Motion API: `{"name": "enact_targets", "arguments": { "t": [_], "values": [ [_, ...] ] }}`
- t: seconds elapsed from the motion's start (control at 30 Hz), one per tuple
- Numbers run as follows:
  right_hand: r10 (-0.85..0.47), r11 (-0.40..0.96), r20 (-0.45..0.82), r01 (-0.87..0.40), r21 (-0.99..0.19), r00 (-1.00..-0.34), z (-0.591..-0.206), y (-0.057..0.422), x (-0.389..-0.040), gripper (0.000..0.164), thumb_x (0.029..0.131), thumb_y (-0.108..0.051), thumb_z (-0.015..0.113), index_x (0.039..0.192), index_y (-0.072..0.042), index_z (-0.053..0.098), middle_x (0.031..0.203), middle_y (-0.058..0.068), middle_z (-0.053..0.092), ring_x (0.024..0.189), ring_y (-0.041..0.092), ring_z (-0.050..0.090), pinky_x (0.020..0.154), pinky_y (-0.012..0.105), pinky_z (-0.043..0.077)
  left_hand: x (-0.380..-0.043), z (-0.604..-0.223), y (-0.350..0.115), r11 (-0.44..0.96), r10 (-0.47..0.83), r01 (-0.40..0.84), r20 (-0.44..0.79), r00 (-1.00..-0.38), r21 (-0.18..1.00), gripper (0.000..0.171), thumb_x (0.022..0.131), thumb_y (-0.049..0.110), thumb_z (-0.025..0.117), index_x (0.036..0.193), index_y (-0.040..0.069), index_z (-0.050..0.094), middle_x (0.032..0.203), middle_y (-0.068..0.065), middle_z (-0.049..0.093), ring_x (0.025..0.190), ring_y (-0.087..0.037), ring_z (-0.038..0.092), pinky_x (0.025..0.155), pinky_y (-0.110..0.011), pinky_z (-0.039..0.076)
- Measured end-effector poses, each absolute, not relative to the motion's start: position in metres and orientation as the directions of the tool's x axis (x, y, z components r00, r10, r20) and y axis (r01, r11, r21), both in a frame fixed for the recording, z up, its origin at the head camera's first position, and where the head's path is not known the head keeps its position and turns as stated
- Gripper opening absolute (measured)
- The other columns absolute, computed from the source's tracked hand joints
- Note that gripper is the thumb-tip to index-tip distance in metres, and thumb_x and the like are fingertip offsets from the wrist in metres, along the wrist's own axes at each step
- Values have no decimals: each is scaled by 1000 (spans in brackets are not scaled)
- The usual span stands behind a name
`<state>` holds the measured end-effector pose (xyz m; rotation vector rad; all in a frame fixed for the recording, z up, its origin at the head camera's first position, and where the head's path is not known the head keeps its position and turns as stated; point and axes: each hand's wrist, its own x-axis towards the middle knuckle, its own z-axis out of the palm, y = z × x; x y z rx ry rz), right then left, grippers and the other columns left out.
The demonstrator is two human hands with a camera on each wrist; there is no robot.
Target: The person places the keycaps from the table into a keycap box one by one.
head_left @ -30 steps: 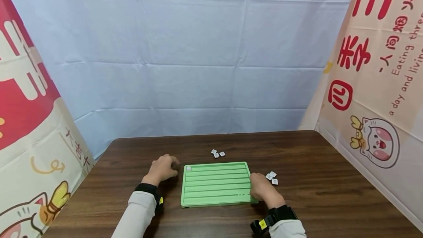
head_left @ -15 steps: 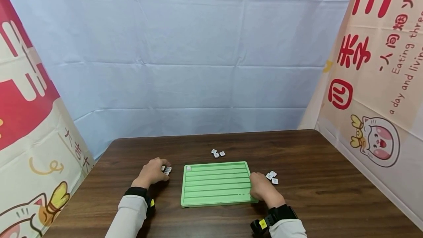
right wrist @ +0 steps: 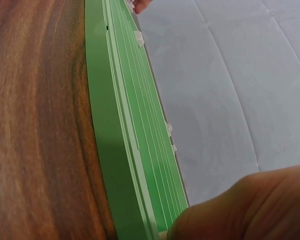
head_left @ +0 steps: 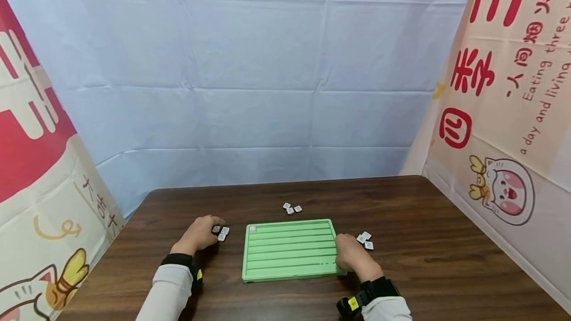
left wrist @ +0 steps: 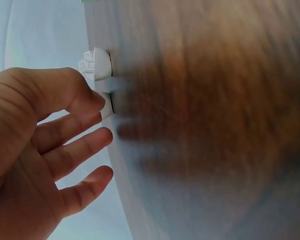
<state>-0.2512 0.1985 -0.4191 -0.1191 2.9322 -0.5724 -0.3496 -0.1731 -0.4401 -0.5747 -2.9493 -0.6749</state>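
L hand [head_left: 196,234] @ white tiles [head_left: 225,231], L of green board [head_left: 290,264]; thumb/index close, pinch: can't tell | R hand [head_left: 354,256] grips board's R edge | tip: brace board, prob. best pinch 1 tile by sides, don't nudge nbrs
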Motion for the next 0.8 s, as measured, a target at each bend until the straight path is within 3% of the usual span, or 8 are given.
{"name": "enact_targets", "arguments": {
  "t": [0.23, 0.43, 0.8],
  "values": [
    [-122, 922, -118, -68, -380, -986, -420, 198, -250, 20, 75, 20, 52, 78, 0, 52, 78, 13, 46, 71, 25, 38, 62, 37, 30, -353, -443, -177, 844, 342, 383, 172, -924, 375, 27, 71, -9, 66, 96, 2, 71, 93, -10, 65, 78, -23, 58, 62, -36, 47],
    [-128, 920, -113, -75, -386, -985, -419, 198, -249, 20, 75, 20, 52, 80, 1, 52, 80, 14, 47, 71, 26, 39, 62, 38, 30, -351, -439, -179, 850, 323, 369, 181, -929, 376, 13, 73, -6, 68, 79, 5, 69, 76, -3, 61, 67, -18, 55, 60, -36, 48],
    [-120, 921, -122, -65, -383, -985, -419, 198, -248, 22, 77, 20, 51, 74, -1, 51, 79, 13, 46, 70, 25, 38, 61, 37, 29, -351, -440, -178, 854, 320, 366, 182, -930, 369, 16, 71, -9, 68, 75, 7, 69, 73, -1, 61, 68, -19, 57, 61, -37, 49]
  ]
}}
